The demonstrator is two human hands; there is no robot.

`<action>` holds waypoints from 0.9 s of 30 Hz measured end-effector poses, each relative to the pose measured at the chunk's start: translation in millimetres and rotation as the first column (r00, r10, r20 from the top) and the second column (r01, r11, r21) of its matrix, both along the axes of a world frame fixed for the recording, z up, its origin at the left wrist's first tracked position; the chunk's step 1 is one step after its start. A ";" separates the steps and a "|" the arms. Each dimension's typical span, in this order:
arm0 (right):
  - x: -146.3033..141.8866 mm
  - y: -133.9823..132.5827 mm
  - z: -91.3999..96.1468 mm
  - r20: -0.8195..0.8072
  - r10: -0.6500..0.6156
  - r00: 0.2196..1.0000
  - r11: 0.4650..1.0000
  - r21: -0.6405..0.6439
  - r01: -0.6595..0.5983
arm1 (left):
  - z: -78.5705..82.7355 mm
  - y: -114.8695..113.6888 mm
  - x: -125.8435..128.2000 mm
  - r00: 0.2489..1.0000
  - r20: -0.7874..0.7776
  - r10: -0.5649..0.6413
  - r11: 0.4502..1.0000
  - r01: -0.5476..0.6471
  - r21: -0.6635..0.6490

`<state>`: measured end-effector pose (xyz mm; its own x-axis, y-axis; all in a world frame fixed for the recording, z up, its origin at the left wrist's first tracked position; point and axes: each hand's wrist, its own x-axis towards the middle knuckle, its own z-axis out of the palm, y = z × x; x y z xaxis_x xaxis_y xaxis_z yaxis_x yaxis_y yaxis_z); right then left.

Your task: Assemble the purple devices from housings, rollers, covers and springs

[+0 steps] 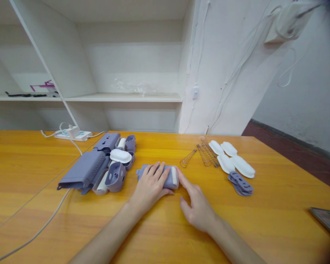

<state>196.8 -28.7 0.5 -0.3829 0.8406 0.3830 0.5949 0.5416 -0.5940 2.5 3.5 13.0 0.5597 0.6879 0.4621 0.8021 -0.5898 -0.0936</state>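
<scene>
Grey case (168, 182) sits under the left hand (152, 182), gripped across its width; right hand (195, 205), loosely open, touches its end. I'd use steady, even pressure.

The container (168, 182) is greyish lavender with a white end piece (174, 176), and the shells (84, 167) and slotted plates (240, 184) share that lavender. The oval lids (243, 167) are plain white, the springs (207, 153) dull grey-brown. Streaky orange-yellow wood grain covers the bench (165, 234); the shelf unit (129, 35) is white, the floor (288, 142) dark reddish-brown.
</scene>
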 end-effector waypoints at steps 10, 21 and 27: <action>-8.4 7.1 -3.8 -0.070 -0.103 0.992 0.992 0.062 0.108 | -2.1 -6.9 17.0 1.000 -0.024 0.015 1.000 -0.015 0.012; -2.5 19.0 -7.7 -0.122 -0.382 0.916 0.913 0.105 0.394 | 6.5 -28.5 27.2 0.998 -0.041 0.057 0.993 -0.053 0.103; -5.7 12.3 3.3 0.030 -0.403 0.915 0.885 0.268 0.381 | 3.1 -16.1 12.3 0.932 0.040 0.359 0.927 -0.361 0.102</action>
<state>191.1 -16.4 3.8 -0.0813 0.8088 0.5825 0.8303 0.3782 -0.4094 14.8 -12.6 16.1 0.2732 0.7879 0.5519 0.9611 -0.2482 -0.1214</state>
